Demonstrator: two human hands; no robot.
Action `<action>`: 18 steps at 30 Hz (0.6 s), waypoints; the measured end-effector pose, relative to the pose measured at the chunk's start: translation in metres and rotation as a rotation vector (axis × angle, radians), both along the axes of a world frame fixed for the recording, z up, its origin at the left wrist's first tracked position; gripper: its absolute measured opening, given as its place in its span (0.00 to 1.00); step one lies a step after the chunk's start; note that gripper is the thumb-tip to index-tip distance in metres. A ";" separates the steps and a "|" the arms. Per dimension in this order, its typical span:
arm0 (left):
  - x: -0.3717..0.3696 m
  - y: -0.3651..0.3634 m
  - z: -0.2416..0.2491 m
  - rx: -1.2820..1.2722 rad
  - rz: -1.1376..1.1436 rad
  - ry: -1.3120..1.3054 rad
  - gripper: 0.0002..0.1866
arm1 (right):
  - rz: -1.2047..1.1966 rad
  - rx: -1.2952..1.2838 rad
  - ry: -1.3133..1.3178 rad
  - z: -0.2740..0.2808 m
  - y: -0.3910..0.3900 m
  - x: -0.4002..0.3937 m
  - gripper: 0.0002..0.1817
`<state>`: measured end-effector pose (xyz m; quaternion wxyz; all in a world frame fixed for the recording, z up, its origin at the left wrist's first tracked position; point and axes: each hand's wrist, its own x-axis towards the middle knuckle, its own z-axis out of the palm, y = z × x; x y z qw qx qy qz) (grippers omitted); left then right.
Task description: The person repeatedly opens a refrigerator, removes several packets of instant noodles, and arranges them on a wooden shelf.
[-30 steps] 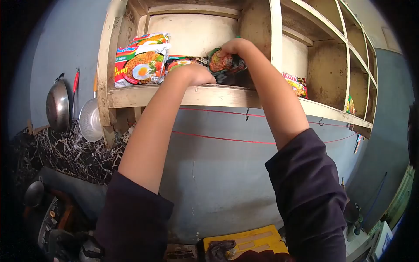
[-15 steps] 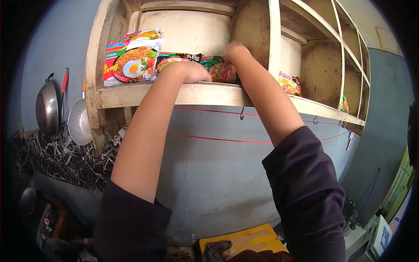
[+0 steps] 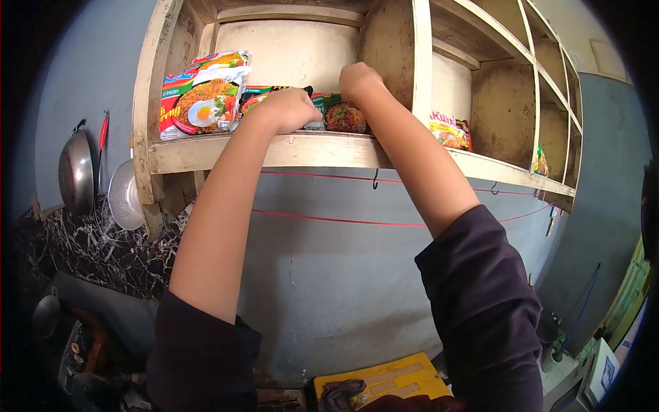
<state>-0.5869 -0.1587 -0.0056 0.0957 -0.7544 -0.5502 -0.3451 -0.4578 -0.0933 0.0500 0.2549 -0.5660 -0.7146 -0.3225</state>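
Reaching up into the worn wooden wall shelf (image 3: 274, 152) in the upper middle of the frame, both hands sit on the dark instant noodle packets (image 3: 343, 117) lying flat on its board. Left hand (image 3: 292, 110) is curled with fingers folded down over the left end of the packets, right hand (image 3: 358, 77) is bent onto the top of the right-end packet; can't tell if either really grips. Just left of them stands a stack of white-and-red fried noodle packets (image 3: 202, 96). One yellow snack packet (image 3: 449, 130) sits in the next compartment to the right. A steel wok (image 3: 74, 172) hangs at the far left.
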 end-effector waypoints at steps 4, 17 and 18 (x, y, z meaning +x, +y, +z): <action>-0.001 0.003 -0.004 0.303 0.063 -0.047 0.13 | 0.021 -0.379 -0.017 -0.003 -0.006 0.002 0.17; 0.030 -0.040 -0.113 1.404 -0.156 -0.454 0.09 | 1.387 0.558 0.489 -0.213 -0.095 0.057 0.19; 0.038 -0.044 -0.157 1.361 -0.258 -0.662 0.11 | 1.436 0.356 0.575 -0.254 -0.096 0.063 0.19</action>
